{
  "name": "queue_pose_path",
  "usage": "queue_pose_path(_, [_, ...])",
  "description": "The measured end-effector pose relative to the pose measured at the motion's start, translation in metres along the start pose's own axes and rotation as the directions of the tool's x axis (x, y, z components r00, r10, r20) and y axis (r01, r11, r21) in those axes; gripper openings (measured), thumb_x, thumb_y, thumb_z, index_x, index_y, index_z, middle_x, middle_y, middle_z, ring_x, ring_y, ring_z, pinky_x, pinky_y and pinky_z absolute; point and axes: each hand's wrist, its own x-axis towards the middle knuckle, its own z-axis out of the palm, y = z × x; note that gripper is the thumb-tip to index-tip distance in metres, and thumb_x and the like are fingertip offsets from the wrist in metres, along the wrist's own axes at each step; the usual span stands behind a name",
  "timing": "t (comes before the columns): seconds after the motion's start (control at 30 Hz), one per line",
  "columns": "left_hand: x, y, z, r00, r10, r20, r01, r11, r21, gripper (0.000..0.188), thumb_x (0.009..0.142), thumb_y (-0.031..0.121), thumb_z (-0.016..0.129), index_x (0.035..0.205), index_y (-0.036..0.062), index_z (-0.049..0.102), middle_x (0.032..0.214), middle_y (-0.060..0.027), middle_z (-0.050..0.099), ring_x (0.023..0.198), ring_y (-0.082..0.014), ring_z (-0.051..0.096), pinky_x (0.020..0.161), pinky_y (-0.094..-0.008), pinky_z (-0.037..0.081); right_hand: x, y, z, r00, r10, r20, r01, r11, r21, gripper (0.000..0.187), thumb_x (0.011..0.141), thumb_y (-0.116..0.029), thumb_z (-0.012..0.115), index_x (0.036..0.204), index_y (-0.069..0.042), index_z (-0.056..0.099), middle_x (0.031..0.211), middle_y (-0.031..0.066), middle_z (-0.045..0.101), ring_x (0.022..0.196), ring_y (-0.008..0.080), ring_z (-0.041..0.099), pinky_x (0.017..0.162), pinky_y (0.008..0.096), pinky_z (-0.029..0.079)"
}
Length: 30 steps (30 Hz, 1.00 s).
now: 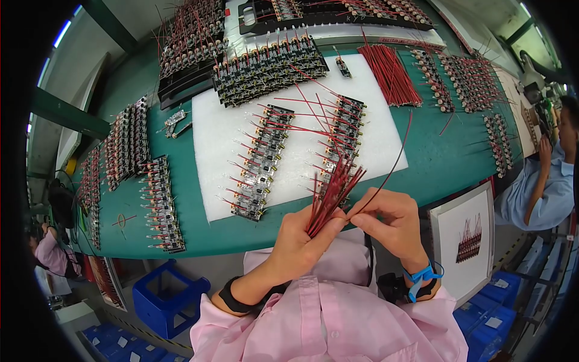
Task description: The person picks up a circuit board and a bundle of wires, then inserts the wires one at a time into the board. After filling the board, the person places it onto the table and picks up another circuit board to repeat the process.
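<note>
My left hand (301,238) is closed around a bundle of dark red wires (333,196), whose ends fan up over the foam sheet. Beside it, my right hand (389,223) pinches a single red wire (399,155) that curves up and to the right. The fingertips of both hands meet at the base of the bundle. Just beyond them, on a white foam sheet (220,145), lie two strips of small circuit boards, a left strip (260,163) and a right strip (344,123), with red wires sticking out. The bundle partly covers the right strip's lower end.
Stacked circuit board strips (271,66) stand at the foam's far edge, near a pile of red wires (392,75). More board strips (161,205) lie on the green table (416,175) at left. A blue stool (166,295) stands below; a person in blue (543,181) sits at right.
</note>
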Motion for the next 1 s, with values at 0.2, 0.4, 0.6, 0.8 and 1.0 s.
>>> queue_pose_path(0.2, [0.006,0.009,-0.012,0.928,-0.267,0.261,0.337,0.898,-0.281,0.013,0.079,0.014,0.048,0.081,0.001,0.05,0.048,0.0025,0.038,0.041,-0.0028,0.032,0.038,-0.0185,0.025,0.004,0.0,-0.002,0.992,-0.103,0.073,0.105,0.994,-0.023,0.008,0.06,0.005,0.058,0.067,0.005,0.058,0.062,0.0083,0.055,0.054,0.0124,0.049,0.046,0.021,0.035])
queue_pose_path(0.4, [0.005,0.007,-0.01,0.924,-0.296,0.241,0.37,0.853,-0.369,0.014,0.079,0.015,0.049,0.083,0.0015,0.05,0.048,0.0033,0.037,0.041,-0.0026,0.032,0.038,-0.0179,0.025,0.005,0.004,0.0,0.991,-0.13,0.034,0.131,0.991,-0.018,0.008,0.059,0.003,0.06,0.067,0.005,0.058,0.062,0.008,0.054,0.052,0.0121,0.048,0.046,0.0208,0.035])
queue_pose_path(0.6, [0.0,0.005,-0.002,0.992,-0.128,0.019,0.129,0.976,-0.174,0.013,0.077,0.011,0.051,0.084,-0.0001,0.051,0.052,0.0028,0.041,0.046,-0.0021,0.034,0.04,-0.0178,0.027,0.006,0.004,0.004,0.998,-0.069,-0.011,0.068,0.997,-0.036,0.006,0.063,0.003,0.06,0.067,0.005,0.056,0.063,0.0073,0.054,0.053,0.0101,0.047,0.046,0.0202,0.034])
queue_pose_path(0.8, [-0.001,0.001,-0.004,1.0,0.007,-0.022,-0.006,1.0,0.013,0.013,0.076,0.008,0.051,0.084,-0.0027,0.052,0.054,0.0005,0.044,0.049,-0.0034,0.034,0.042,-0.0197,0.028,0.007,0.001,0.003,0.999,-0.024,0.032,0.027,0.996,-0.089,0.006,0.067,0.001,0.058,0.067,0.006,0.054,0.063,0.0072,0.054,0.054,0.0092,0.047,0.047,0.0199,0.035])
queue_pose_path(1.0, [-0.003,-0.001,-0.008,0.996,0.087,0.01,-0.088,0.99,0.106,0.013,0.074,0.006,0.051,0.085,-0.0019,0.052,0.052,-0.0004,0.042,0.049,-0.0043,0.033,0.042,-0.02,0.029,0.004,0.0,0.005,0.999,-0.03,0.032,0.032,0.997,-0.066,0.007,0.066,0.0,0.059,0.067,0.005,0.055,0.064,0.0069,0.054,0.055,0.0104,0.049,0.048,0.0199,0.036])
